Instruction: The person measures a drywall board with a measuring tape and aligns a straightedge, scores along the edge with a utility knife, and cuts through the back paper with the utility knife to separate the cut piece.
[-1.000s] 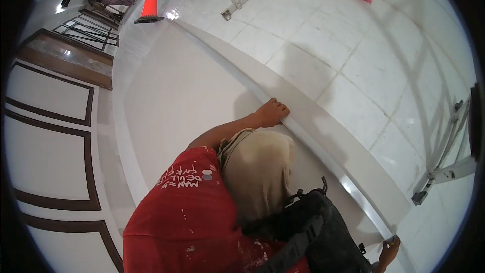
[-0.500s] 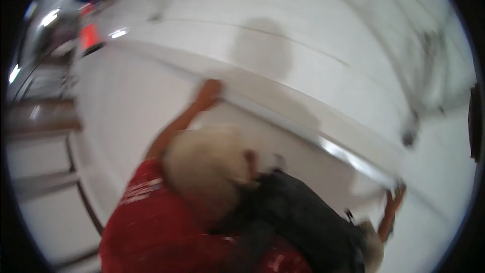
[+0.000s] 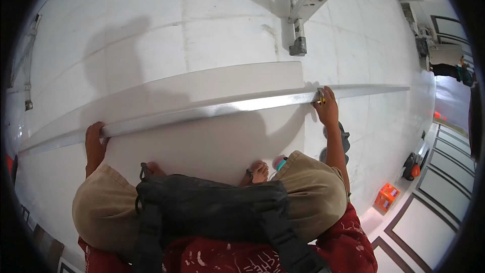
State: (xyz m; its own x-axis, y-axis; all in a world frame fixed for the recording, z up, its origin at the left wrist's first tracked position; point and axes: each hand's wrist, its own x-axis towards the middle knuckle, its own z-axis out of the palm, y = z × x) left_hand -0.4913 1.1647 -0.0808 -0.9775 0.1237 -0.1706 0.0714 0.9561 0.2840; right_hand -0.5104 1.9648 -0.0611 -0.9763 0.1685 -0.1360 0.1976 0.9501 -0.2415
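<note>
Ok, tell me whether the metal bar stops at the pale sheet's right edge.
No, the metal bar extends past the pale sheet over the floor.

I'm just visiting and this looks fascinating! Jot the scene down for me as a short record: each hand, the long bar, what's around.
Left hand: on the metal bar, toward its left end
Right hand: at the bar, with a small yellow item, kind unclear
Bar position: across a pale board, right end past its edge
At the lap: black bag
Beyond the board: metal stand
Off right: orange box
</note>
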